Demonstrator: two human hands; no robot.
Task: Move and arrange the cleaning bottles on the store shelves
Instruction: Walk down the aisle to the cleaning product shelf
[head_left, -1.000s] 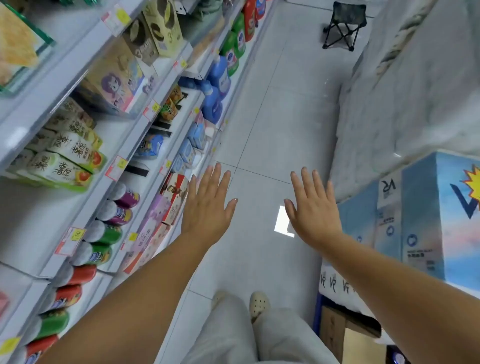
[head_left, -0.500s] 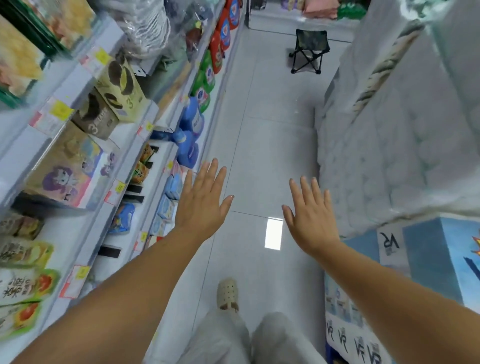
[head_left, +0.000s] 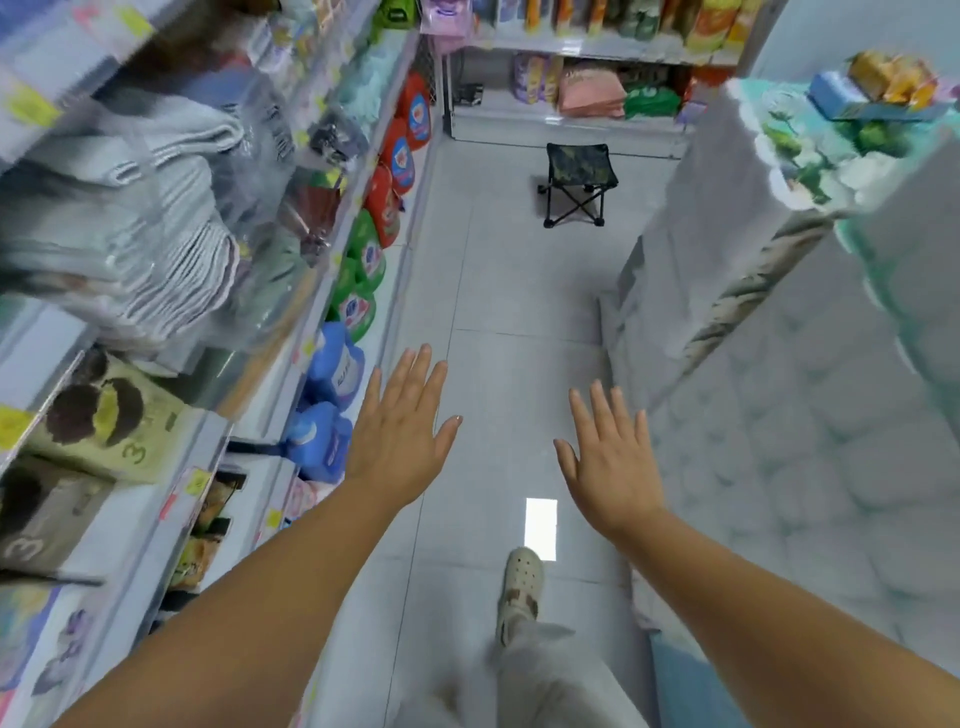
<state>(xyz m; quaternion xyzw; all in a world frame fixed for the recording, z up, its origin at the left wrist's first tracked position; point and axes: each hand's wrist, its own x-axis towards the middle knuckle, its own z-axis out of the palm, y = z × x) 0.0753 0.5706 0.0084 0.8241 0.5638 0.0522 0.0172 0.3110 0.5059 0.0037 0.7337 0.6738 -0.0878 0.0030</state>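
Observation:
Large cleaning bottles stand in a row on the low left shelf: blue bottles (head_left: 332, 400), green bottles (head_left: 361, 283) beyond them, and red bottles (head_left: 397, 156) farthest along. My left hand (head_left: 402, 431) is stretched out flat with fingers apart, just right of the blue bottles and not touching them. My right hand (head_left: 608, 462) is held out over the aisle floor, also flat and empty.
Left shelves (head_left: 156, 519) carry boxes, packets and folded towels (head_left: 135, 228). Tall stacked tissue packs (head_left: 810, 415) wall the aisle's right side. A small folding stool (head_left: 576, 179) stands on the tiled floor ahead, before a far shelf (head_left: 566, 122). My shoe (head_left: 519, 582) is mid-aisle.
I have walked forward down the aisle: the blue, green and red bottles are now nearer, the stool is closer, and earlier shelf items have slid behind. Both hands stay spread and empty.

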